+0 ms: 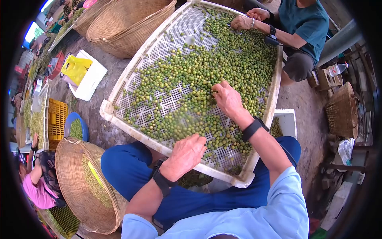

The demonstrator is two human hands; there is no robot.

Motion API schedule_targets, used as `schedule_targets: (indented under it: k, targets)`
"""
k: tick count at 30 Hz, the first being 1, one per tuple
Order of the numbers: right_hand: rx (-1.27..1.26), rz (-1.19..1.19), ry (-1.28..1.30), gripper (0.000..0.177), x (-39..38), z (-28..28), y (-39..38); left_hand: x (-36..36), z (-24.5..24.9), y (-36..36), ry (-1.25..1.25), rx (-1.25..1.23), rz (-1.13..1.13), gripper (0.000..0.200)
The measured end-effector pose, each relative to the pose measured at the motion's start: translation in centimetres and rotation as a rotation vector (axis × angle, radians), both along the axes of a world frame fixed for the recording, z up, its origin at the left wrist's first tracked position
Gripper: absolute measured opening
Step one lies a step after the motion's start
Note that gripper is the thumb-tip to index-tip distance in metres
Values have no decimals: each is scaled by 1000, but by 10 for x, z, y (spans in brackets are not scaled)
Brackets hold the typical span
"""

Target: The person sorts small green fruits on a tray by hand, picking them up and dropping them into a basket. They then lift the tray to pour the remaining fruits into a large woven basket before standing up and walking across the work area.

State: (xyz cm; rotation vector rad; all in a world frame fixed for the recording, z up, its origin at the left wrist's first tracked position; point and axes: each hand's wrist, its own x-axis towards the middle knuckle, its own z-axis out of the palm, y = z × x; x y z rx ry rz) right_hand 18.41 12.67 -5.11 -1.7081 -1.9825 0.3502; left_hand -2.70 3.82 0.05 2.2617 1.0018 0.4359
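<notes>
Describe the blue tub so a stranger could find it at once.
Start at the big white perforated tray of green fruit. Left of its near corner, above a woven basket, sits the blue tub. It is the only blue container, beside a yellow crate.

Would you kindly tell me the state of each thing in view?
white tray, partly covered with fruits
green fruits, loose, spread over the tray
left hand, curled, resting on fruits near the rim
right hand, fingertips down among fruits
lower basket, holding fruits
upper basket, no fruit visible inside
</notes>
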Motion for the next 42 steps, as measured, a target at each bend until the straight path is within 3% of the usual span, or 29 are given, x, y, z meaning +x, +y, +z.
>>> schedule_targets:
  k: [2,8,10,11,13,17,19,21,24,27,30,31,34,36,40,42]
  targets:
    - [47,42,-186,9,-3,-17,10,-1,0,1,22,-10,3,11]
    - [-33,-92,-204,7,-6,-24,9,-4,-16,-1,65,97,-15,12]
    - [-117,-70,-176,19,-6,-23,10,-1,-24,-1,120,132,-63,11]
    - [-55,-44,-174,22,-1,-35,11,-2,-24,-2,4,156,-71,12]
    - [-64,-48,-274,20,3,-49,16,3,-24,-3,48,107,-37,14]
    - [-129,-8,-376,14,-4,-27,23,9,-37,-1,37,153,34,14]
    - [-122,22,-381,14,-3,-30,27,6,-41,-2,-147,162,-36,12]
    - [-163,-55,-430,12,-2,-37,31,4,-39,-5,-140,148,-6,12]
    - [70,-25,-349,3,-1,-41,27,-1,-38,-5,-112,120,-15,17]
    - [159,-22,-306,7,-6,-31,18,0,-33,-3,-66,25,-20,17]
    - [72,8,-217,13,1,-45,28,4,-44,-8,-114,127,19,17]
    - [-29,-10,-269,16,2,-41,28,4,-45,-7,-15,62,-17,20]
    - [92,-21,-315,18,0,-48,26,8,-42,-2,-210,221,18,12]
    - [52,-12,-308,17,3,-43,24,7,-41,1,-215,184,13,13]
    - [65,100,-244,12,18,-41,26,10,-36,4,-125,116,100,13]
    - [-275,75,537,6,26,-43,26,10,-27,13,-145,3,255,15]
